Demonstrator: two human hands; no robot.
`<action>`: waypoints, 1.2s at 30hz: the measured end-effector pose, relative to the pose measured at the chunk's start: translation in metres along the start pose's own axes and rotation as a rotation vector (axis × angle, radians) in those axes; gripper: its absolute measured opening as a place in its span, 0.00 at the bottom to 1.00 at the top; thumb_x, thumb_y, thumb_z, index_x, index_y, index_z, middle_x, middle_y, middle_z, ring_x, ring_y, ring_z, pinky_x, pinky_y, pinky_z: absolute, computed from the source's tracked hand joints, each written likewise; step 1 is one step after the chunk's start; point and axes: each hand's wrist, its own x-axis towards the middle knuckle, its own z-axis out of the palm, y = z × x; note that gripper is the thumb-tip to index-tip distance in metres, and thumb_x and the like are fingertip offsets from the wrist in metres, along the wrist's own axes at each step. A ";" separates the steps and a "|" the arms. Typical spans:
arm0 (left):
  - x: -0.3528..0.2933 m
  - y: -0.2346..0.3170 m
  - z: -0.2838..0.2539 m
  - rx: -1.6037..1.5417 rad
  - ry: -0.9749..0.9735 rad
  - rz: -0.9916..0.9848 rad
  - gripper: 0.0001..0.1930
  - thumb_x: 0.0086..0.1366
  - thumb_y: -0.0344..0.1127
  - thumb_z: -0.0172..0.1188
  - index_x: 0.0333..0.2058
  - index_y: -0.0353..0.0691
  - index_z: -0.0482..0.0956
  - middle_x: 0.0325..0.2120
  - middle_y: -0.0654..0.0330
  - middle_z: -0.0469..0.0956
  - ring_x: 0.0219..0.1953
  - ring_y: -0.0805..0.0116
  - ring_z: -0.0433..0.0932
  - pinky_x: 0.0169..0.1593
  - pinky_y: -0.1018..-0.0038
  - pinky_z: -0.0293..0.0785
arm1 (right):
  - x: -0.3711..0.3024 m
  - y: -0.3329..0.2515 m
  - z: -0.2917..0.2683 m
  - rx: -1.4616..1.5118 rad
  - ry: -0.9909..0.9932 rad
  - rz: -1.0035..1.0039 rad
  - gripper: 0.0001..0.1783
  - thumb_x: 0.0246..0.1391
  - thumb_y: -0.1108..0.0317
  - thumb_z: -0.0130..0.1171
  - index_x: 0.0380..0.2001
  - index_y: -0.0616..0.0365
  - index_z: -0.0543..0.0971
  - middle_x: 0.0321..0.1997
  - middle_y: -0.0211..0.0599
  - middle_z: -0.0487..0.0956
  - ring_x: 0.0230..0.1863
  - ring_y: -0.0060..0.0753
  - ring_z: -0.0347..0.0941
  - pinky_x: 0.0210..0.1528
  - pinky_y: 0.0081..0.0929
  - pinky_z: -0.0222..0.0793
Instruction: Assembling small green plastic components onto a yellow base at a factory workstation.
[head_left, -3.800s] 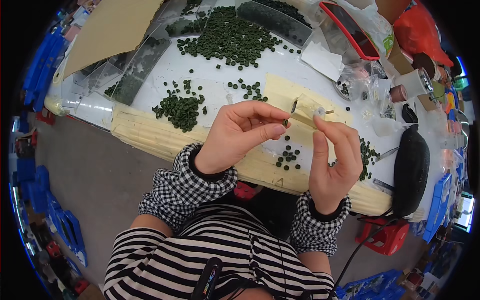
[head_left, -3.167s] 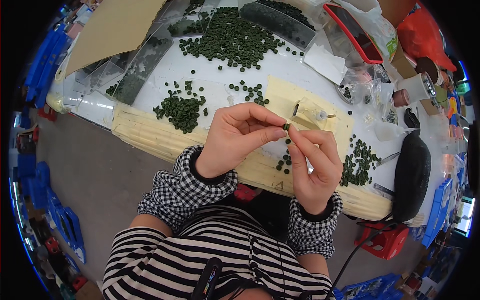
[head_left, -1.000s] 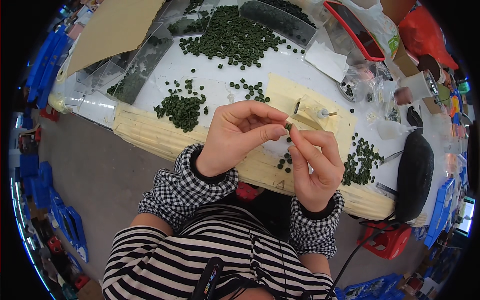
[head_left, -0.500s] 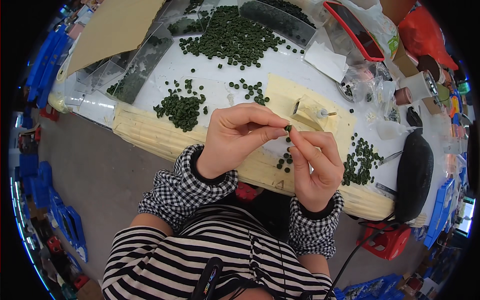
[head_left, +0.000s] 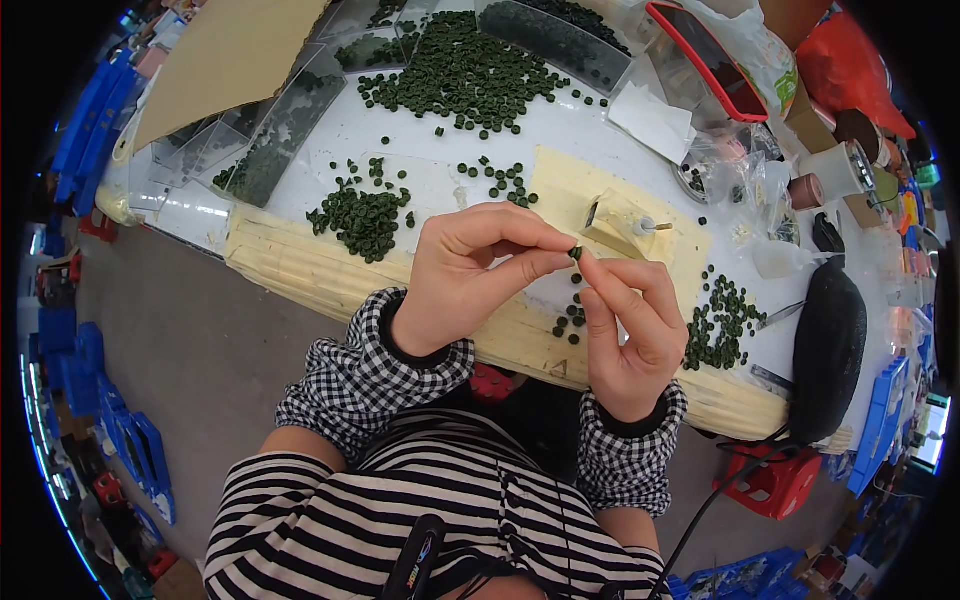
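So the whole thing comes down to one tiny small green piece (head_left: 575,254), pinched up in the air between the left hand (head_left: 465,275) and the right hand (head_left: 640,325). It's way closer to the left: that thumb and index finger are nearly closed, with the piece right at their tips, a bit up and to the right of the palm.

The right hand comes at it from the lower right. Its index tip is up against the piece or just beside it, can't tell which at this size. The right thumb sits below that, spread a little off the index tip, and I can't see it gripping anything.

As for a long axis, honestly there isn't much of one. It looks like a stubby disc, tipped over a bit, but too small and too covered by fingers to call the angle.

Below the fingertips there's a little bunch of loose green pieces (head_left: 570,322) on the surface (head_left: 560,130), and the cream block (head_left: 617,228) is just beyond, up and to the right.
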 end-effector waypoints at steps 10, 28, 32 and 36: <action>0.011 -0.002 -0.012 0.947 -0.005 0.240 0.12 0.54 0.19 0.62 0.38 0.36 0.82 0.33 0.58 0.78 0.35 0.62 0.77 0.36 0.73 0.74 | -0.008 -0.001 -0.004 -0.030 0.294 0.155 0.13 0.54 0.81 0.58 0.44 0.65 0.82 0.35 0.40 0.78 0.35 0.28 0.73 0.39 0.20 0.69; 0.003 -0.003 0.006 0.481 -0.133 0.035 0.07 0.58 0.22 0.62 0.37 0.34 0.81 0.30 0.56 0.80 0.30 0.69 0.80 0.35 0.79 0.75 | 0.016 0.011 -0.023 -0.425 0.309 0.131 0.10 0.50 0.77 0.62 0.38 0.63 0.80 0.35 0.38 0.78 0.34 0.33 0.71 0.37 0.27 0.67; 0.005 0.002 0.000 0.402 -0.150 -0.044 0.07 0.60 0.22 0.62 0.38 0.32 0.81 0.31 0.58 0.81 0.33 0.75 0.80 0.37 0.81 0.76 | 0.024 0.016 -0.024 -0.475 0.239 0.134 0.08 0.51 0.75 0.63 0.36 0.62 0.80 0.35 0.39 0.78 0.36 0.35 0.72 0.38 0.29 0.68; 0.003 0.003 0.001 0.145 -0.187 -0.227 0.08 0.62 0.23 0.61 0.40 0.30 0.81 0.33 0.59 0.81 0.35 0.75 0.80 0.39 0.81 0.76 | 0.024 0.020 -0.024 -0.486 0.189 0.147 0.06 0.51 0.74 0.63 0.34 0.61 0.81 0.34 0.39 0.78 0.37 0.37 0.73 0.39 0.31 0.68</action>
